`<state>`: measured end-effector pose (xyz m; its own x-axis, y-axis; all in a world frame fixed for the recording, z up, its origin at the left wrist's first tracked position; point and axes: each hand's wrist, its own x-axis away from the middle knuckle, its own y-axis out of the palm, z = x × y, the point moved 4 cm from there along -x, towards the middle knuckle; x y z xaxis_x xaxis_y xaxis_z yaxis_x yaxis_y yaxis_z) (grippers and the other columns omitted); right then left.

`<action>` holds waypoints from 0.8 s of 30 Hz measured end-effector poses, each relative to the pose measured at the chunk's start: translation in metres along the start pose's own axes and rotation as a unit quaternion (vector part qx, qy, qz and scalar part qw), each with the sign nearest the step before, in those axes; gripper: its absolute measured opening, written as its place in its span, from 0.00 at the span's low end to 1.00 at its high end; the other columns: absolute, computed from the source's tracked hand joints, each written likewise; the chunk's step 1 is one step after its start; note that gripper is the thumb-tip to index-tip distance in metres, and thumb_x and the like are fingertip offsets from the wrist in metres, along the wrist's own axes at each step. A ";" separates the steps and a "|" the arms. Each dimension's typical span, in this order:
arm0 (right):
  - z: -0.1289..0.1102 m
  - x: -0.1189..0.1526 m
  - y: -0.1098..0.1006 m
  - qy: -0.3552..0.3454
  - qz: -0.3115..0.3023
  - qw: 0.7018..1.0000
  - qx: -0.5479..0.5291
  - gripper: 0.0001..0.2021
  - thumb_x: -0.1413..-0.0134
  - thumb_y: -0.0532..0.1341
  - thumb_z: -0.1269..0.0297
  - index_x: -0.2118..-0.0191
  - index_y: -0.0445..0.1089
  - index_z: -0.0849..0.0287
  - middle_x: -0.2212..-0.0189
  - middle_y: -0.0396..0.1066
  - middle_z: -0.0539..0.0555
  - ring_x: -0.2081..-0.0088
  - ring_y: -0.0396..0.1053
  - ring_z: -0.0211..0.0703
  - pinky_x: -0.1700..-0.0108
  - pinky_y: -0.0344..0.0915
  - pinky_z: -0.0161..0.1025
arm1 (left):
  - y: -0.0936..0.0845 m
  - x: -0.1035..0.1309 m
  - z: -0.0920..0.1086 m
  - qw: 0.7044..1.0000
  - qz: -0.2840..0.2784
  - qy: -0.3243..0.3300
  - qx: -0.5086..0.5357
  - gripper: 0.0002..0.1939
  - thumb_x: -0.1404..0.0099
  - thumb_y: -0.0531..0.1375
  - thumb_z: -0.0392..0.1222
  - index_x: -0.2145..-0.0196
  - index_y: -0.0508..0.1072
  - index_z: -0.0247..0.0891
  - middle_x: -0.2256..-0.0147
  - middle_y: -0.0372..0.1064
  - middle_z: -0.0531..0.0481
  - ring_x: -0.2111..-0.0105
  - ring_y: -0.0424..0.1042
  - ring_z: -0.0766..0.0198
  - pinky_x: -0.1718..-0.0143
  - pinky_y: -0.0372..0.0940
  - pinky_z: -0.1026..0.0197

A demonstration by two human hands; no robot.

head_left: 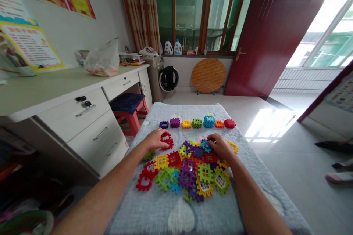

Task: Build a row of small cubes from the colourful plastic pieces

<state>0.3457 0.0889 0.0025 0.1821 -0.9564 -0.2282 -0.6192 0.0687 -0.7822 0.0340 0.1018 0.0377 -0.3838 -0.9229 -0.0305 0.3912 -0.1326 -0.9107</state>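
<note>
My left hand (154,140) is closed on a red toothed building block piece (167,140), thumb and fingers at its left edge. At the back right of a loose pile, my right hand (220,144) has its fingertips pinched on a blue toothed building block piece (205,145). The pile spreads between my forearms, with a purple piece (187,173), a green piece (205,173), a yellow piece (161,162) and a red frame piece (145,181) among several others. Beyond my hands runs a row of block stacks sorted by colour, including a purple stack (174,122) and a taller blue stack (209,121).
A pale blue patterned cloth (182,216) covers the table. To the left stand a white desk (91,117) and a red stool (132,121) with a dark cushion. A washing machine (156,77), a round wooden tabletop (209,75) and a red door (264,44) are farther back.
</note>
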 end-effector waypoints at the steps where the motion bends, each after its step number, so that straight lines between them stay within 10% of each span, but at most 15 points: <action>1: -0.001 0.000 0.000 0.000 -0.001 1.000 0.001 0.11 0.54 0.55 0.70 0.65 0.72 0.61 0.68 0.72 0.55 0.67 0.66 0.41 0.63 0.60 0.36 | -0.003 -0.001 -0.003 1.000 0.009 -0.007 -0.018 0.25 0.54 0.64 0.44 0.56 0.70 0.36 0.60 0.68 0.47 0.61 0.68 0.58 0.59 0.62 0.61; 8: -0.002 0.000 -0.001 -0.002 -0.005 1.000 0.005 0.11 0.54 0.55 0.70 0.65 0.72 0.61 0.69 0.71 0.55 0.67 0.66 0.40 0.63 0.60 0.36 | -0.011 0.001 -0.022 0.992 -0.025 -0.072 -0.103 0.29 0.54 0.62 0.41 0.52 0.68 0.34 0.54 0.67 0.41 0.53 0.66 0.52 0.51 0.59 0.56; 24: -0.003 0.001 -0.001 -0.007 -0.003 1.000 0.002 0.11 0.53 0.55 0.70 0.65 0.72 0.62 0.68 0.71 0.56 0.66 0.66 0.41 0.62 0.61 0.37 | 0.006 -0.002 0.020 0.991 -0.023 0.080 -0.100 0.11 0.43 0.53 0.38 0.68 0.74 0.38 0.67 0.72 0.47 0.65 0.69 0.60 0.62 0.60 0.62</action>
<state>0.3440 0.0871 0.0050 0.1966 -0.9527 -0.2316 -0.6150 0.0641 -0.7859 0.0538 0.0951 0.0410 -0.5315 -0.8462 -0.0378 0.2021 -0.0834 -0.9758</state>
